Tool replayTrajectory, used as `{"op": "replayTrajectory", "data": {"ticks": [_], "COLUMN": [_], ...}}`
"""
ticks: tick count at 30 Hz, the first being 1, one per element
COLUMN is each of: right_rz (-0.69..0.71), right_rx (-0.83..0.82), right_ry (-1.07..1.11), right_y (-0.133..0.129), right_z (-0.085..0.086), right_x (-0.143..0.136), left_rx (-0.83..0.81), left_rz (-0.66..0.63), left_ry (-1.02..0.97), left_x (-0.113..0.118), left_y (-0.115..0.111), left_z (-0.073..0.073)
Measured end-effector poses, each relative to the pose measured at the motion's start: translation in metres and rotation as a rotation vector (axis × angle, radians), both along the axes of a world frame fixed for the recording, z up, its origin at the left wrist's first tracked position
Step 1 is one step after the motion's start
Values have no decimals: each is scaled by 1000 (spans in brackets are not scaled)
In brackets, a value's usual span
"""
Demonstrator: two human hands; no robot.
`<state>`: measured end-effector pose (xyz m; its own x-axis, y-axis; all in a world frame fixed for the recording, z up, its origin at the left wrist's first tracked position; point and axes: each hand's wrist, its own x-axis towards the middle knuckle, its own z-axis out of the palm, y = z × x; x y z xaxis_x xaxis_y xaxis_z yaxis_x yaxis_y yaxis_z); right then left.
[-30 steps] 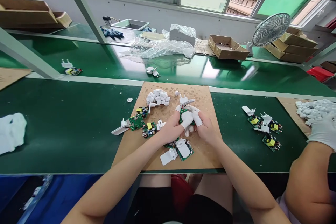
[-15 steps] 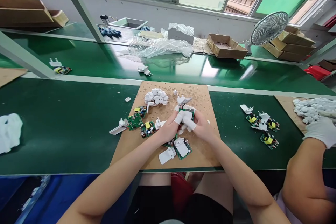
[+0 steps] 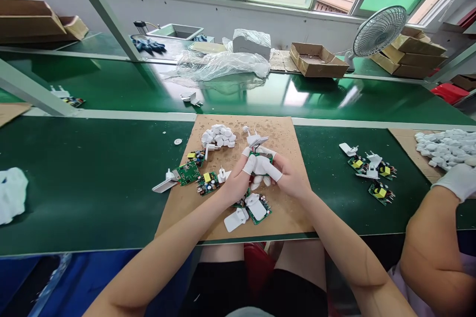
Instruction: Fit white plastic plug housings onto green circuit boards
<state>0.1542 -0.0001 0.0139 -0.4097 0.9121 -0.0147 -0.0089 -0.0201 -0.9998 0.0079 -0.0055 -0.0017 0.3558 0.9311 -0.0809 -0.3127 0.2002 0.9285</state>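
Observation:
Both my hands wear white finger cots and meet over the middle of a brown cardboard sheet [image 3: 286, 223]. My left hand [image 3: 241, 171] and my right hand [image 3: 280, 168] close together on one green circuit board [image 3: 266, 156]. A white plug piece [image 3: 256, 139] with two pins stands at its far edge, joined by dark wire. My thumbs press on the near side; what lies under them is hidden. Close below my hands lie boards with white plug pieces [image 3: 256, 206]. More circuit boards [image 3: 208, 183] lie to the left, and a heap of small white caps [image 3: 218, 135] is beyond them.
A co-worker's gloved hand [image 3: 455, 181] is at the right, by a pile of white parts [image 3: 446, 147]. Several boards with plugs [image 3: 374, 171] lie between us. Ahead is the green conveyor belt [image 3: 238, 96] carrying a plug piece [image 3: 191, 99]. A fan [image 3: 379, 32] stands behind.
My thumbs have shifted on the circuit board, with the right thumb now stretched across it. The items on the belt have moved left. The whole view has tilted slightly.

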Motion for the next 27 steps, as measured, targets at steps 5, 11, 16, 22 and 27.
{"op": "replayTrajectory", "data": {"ticks": [5, 11, 16, 22, 27], "right_rz": [-77, -93, -111, -153, -177], "right_rx": [-20, 4, -3, 25, 6], "right_ry": [9, 26, 40, 20, 40], "right_y": [0, 2, 3, 3, 4], "right_z": [-2, -9, -13, -8, -5], "right_x": [-1, -4, -8, -7, -7], "left_rx": [36, 60, 49, 53, 60], "left_rz": [-72, -16, 16, -3, 5], "left_ry": [29, 70, 68, 8, 15], "left_x": [-2, 1, 3, 3, 5], "left_y": [0, 0, -1, -2, -1], "left_z": [4, 2, 0, 5, 1]}}
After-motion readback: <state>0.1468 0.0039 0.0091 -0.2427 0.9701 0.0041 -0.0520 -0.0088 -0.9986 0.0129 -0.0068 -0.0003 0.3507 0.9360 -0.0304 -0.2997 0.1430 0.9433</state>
